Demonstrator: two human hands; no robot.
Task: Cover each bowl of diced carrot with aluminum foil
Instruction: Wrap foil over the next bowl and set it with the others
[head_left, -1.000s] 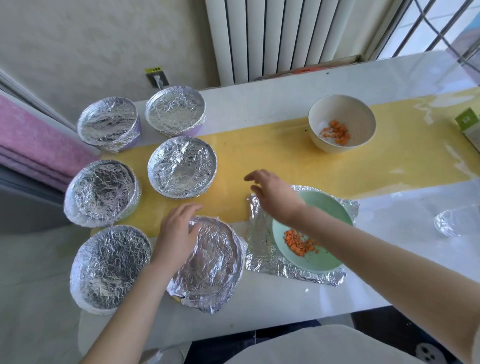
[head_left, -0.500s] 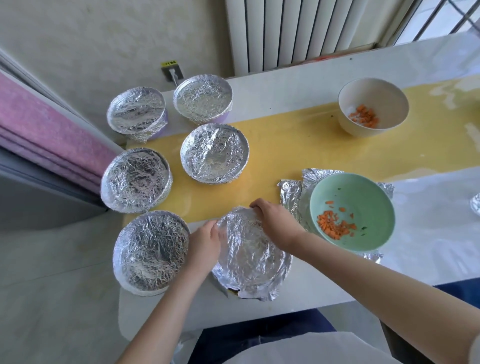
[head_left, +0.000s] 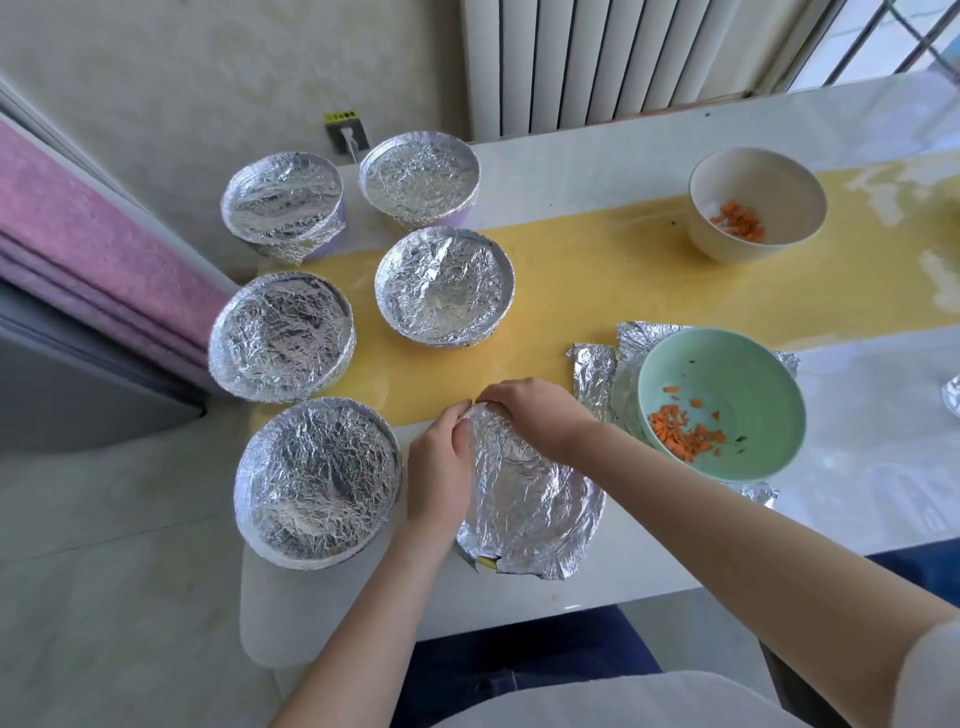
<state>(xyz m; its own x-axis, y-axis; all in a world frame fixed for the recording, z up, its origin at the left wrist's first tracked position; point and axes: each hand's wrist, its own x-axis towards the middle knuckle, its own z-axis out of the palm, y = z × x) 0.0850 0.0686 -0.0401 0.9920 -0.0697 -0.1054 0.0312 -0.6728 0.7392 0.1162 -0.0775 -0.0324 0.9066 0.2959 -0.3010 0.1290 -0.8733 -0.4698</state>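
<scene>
A bowl wrapped in crinkled foil (head_left: 530, 499) sits near the table's front edge. My left hand (head_left: 439, 462) grips its left rim, and my right hand (head_left: 535, 415) curls over its far rim, fingers pressing the foil down. To the right stands an uncovered green bowl (head_left: 727, 379) with diced carrot, resting on a flat foil sheet (head_left: 595, 374). An uncovered cream bowl (head_left: 748, 182) with carrot stands at the back right. Several foil-covered bowls (head_left: 317, 478) fill the left side.
A yellow runner (head_left: 597, 265) crosses the white table. The table's left end lies beside a pink mattress (head_left: 78, 249). A radiator (head_left: 597, 57) and a wall socket (head_left: 345, 132) are behind. A bit of foil (head_left: 951, 395) shows at the right edge.
My right hand came off the green bowl's side and onto the far rim of the front bowl. Both hands have drawn together at its far-left rim. The camera shifted left.
</scene>
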